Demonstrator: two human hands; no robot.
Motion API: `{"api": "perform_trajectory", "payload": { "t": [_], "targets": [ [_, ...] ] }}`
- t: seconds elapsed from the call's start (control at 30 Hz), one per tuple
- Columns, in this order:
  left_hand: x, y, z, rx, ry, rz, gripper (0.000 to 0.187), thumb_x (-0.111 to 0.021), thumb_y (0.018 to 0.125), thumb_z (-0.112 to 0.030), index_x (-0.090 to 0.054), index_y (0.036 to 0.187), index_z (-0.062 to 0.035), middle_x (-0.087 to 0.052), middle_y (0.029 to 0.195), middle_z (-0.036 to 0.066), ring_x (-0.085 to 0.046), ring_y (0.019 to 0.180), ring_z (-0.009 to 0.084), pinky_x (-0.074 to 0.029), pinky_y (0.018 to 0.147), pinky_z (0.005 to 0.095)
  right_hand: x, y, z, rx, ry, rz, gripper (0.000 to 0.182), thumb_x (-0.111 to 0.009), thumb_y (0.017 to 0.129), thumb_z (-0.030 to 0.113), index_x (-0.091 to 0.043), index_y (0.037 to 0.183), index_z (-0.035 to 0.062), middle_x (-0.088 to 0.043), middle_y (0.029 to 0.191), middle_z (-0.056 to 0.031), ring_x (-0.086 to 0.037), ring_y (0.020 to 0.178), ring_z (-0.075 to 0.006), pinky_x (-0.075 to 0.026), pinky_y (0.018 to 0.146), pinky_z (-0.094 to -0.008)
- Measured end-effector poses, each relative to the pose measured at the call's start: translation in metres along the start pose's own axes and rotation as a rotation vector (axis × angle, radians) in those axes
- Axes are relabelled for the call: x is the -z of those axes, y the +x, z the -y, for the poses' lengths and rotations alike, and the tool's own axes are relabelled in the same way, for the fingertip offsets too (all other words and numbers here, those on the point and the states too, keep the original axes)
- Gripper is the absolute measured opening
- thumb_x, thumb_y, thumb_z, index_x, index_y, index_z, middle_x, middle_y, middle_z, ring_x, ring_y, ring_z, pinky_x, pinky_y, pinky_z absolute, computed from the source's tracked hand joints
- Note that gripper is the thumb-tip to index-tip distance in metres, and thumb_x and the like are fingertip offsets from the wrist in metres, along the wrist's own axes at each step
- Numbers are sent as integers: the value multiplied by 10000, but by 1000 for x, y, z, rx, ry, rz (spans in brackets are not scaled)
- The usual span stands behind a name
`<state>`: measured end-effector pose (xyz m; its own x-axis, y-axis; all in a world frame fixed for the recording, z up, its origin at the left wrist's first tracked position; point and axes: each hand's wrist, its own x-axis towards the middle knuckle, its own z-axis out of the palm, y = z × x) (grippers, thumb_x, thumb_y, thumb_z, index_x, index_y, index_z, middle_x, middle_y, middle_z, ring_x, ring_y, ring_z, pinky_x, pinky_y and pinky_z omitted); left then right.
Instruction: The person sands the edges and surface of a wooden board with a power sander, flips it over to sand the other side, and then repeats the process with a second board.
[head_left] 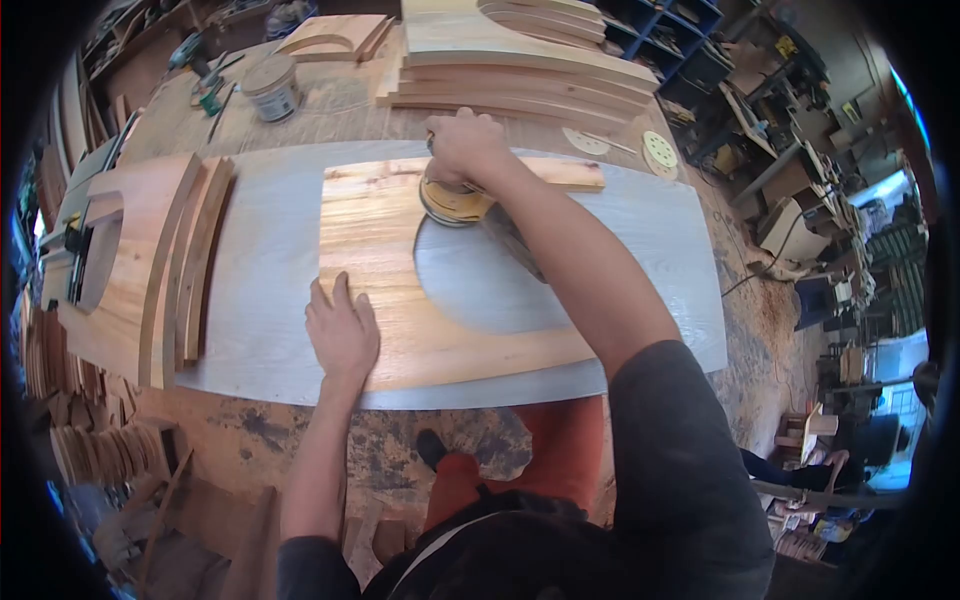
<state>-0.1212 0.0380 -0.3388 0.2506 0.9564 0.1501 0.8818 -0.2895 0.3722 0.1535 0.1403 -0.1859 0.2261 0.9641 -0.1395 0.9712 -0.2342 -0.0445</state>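
A pale wooden panel [370, 260] with a rounded cut-out on its right side lies flat on a grey-white sheet [265, 250] over the workbench. My right hand [465, 145] is wrapped around the top of a yellow orbital sander [455, 203], whose round pad rests on the panel's upper part, by the edge of the cut-out. Part of the sander is hidden by my hand and forearm. Flat on the panel's lower left edge, with fingers spread, lies my left hand [343, 325].
Cut wooden panels are stacked on the left [150, 270] and at the back [520, 75]. A tub [272, 90] and a drill [186, 52] stand at the back left. Round sanding discs [659, 150] lie at the back right. Blue shelving [670, 40] is beyond.
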Motion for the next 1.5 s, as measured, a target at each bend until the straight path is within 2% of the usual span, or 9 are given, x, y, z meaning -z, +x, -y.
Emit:
{"api": "perform_trajectory", "payload": {
  "t": [0.27, 0.43, 0.53, 0.67, 0.73, 0.97, 1.1, 1.17, 1.5],
  "targets": [
    [0, 0, 0, 14, -26, 1, 553, -592, 1057, -307, -525, 1523, -17, -434, 1554, 343, -535, 1241, 474, -421, 1100, 561, 11, 36, -45, -183, 132, -21, 608, -743, 798, 148, -682, 1403, 133, -631, 1438, -238, -638, 1335, -417, -539, 1097, -484],
    [4, -1, -7, 10, 25, 36, 872, -721, 939, -548, -483, 1551, 26, -382, 1570, 367, -498, 1310, 479, -397, 1142, 562, 11, 41, -77, -245, 106, -64, 614, -739, 795, 148, -688, 1407, 137, -635, 1463, -233, -630, 1358, -409, -541, 1100, -484],
    [12, 0, -14, 55, 16, 100, 946, -768, 887, -571, -462, 1570, 9, -368, 1592, 375, -462, 1377, 502, -389, 1167, 584, 8, 43, -91, -269, 105, -73, 617, -739, 792, 149, -690, 1407, 140, -632, 1480, -226, -626, 1366, -403, -541, 1105, -486],
    [14, 1, -15, 93, 4, 145, 975, -771, 874, -591, -458, 1575, 9, -351, 1607, 366, -445, 1396, 496, -388, 1172, 579, 12, 43, -76, -173, 64, -43, 607, -729, 798, 148, -689, 1404, 130, -622, 1494, -218, -618, 1377, -395, -541, 1114, -488],
    [7, 0, -10, 10, 47, 66, 995, -765, 870, -627, -481, 1550, 41, -376, 1551, 384, -504, 1265, 482, -414, 1121, 560, 10, 53, -59, -142, 58, -35, 602, -724, 806, 150, -687, 1406, 122, -619, 1496, -217, -618, 1376, -395, -540, 1118, -487],
    [16, 2, -13, 70, -32, 116, 980, -778, 863, -602, -481, 1556, 24, -370, 1584, 365, -476, 1343, 483, -399, 1160, 565, 6, 73, 0, -70, 46, -56, 578, -717, 844, 180, -682, 1417, 115, -603, 1508, -202, -618, 1375, -388, -541, 1125, -478],
    [17, 5, -14, 55, -11, 111, 988, -784, 856, -608, -489, 1548, 32, -386, 1566, 363, -491, 1314, 473, -411, 1141, 560, 9, 83, 12, -34, 41, -54, 577, -720, 852, 191, -680, 1422, 119, -590, 1526, -195, -613, 1383, -386, -543, 1128, -471],
    [17, 5, -11, 55, -12, 127, 993, -785, 855, -611, -488, 1548, 35, -390, 1560, 362, -494, 1306, 470, -416, 1133, 558, 9, 87, 15, -84, 38, -25, 765, -680, 837, 206, -538, 1588, 208, -572, 1559, -182, -597, 1412, -363, -516, 1158, -483],
    [12, 3, -9, 12, -4, 83, 967, -790, 868, -588, -489, 1539, 40, -395, 1546, 370, -509, 1267, 467, -426, 1115, 550, 6, 89, 13, -84, 4, -32, 741, -712, 848, 273, -558, 1569, 198, -576, 1555, -179, -622, 1381, -362, -522, 1150, -486]
  ]
}}
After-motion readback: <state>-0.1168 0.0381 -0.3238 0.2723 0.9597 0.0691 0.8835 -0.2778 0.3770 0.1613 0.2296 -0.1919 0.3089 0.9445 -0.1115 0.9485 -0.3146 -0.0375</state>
